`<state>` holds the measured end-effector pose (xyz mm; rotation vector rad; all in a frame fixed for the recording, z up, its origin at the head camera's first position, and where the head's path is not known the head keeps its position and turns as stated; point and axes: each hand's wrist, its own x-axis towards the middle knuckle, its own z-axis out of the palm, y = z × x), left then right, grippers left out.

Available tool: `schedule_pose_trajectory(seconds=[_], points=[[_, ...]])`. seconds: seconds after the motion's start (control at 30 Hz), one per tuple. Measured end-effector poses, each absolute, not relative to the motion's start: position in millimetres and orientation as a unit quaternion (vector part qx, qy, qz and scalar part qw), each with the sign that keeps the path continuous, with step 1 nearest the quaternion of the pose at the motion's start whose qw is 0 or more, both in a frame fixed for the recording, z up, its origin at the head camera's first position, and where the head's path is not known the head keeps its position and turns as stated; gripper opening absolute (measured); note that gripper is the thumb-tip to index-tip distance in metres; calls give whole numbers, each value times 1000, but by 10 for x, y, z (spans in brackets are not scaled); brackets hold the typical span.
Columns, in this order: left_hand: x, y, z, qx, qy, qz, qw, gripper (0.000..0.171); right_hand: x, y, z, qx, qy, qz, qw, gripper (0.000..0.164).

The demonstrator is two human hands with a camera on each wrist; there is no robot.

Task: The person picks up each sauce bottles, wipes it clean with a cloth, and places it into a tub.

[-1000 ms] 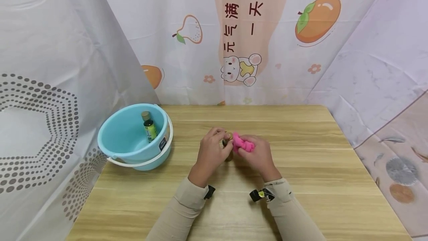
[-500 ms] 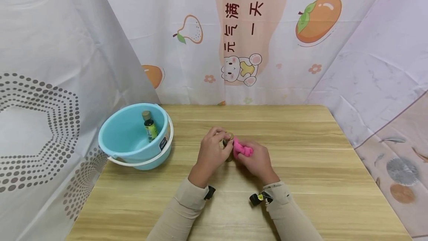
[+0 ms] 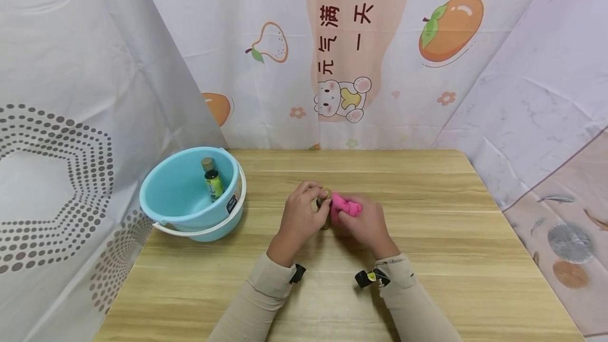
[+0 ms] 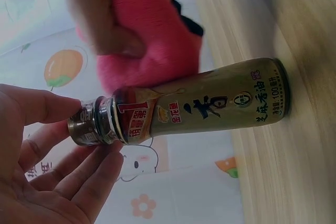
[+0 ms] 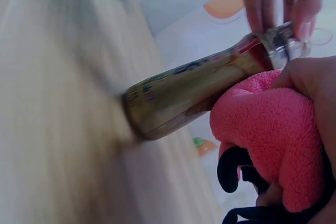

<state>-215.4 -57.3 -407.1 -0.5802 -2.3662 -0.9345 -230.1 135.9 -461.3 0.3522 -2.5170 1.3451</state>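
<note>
A sesame oil bottle [image 4: 210, 103] with a gold label stands upright on the wooden table. My left hand [image 3: 303, 212] pinches it at the cap and neck, thumb on one side and fingers on the other in the left wrist view. In my right hand [image 3: 366, 223] is a bunched pink cloth [image 5: 268, 135] with black edging. The cloth presses against the bottle's side, just below the neck. In the head view the hands cover most of the bottle, and only its cap [image 3: 325, 192] and a strip of its side show.
To the left stands a light blue bucket [image 3: 166, 189] with a white handle [image 3: 209, 232]. Inside it leans a second bottle [image 3: 214, 183] with a green-yellow label. A printed curtain [image 3: 271, 110] hangs behind the table [image 3: 427, 289].
My right hand with the cloth dips down slightly along the bottle, then comes back up. My left hand keeps its hold on the bottle's top, and the bottle stays in place.
</note>
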Motion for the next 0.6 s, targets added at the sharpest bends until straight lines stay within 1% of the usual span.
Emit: schedule_pose_trajectory(seconds=[0.13, 0.37, 0.5, 0.6], points=[[-2157, -577, -4072, -214, -876, -345, 259, 5, -2314, 1369, -4543, 137, -861, 464, 157, 28], [-2158, -594, -4072, -216, -879, -335, 261, 6, -2298, 1367, -4443, 148, -848, 475, 181, 27], [-2172, -596, -4095, -216, -875, -345, 261, 14, -2283, 1357, -4399, 154, -849, 467, 194, 28], [-2176, -586, -4105, -195, -878, -358, 253, 24, -2278, 1345, -4387, 158, -849, 462, 203, 28]])
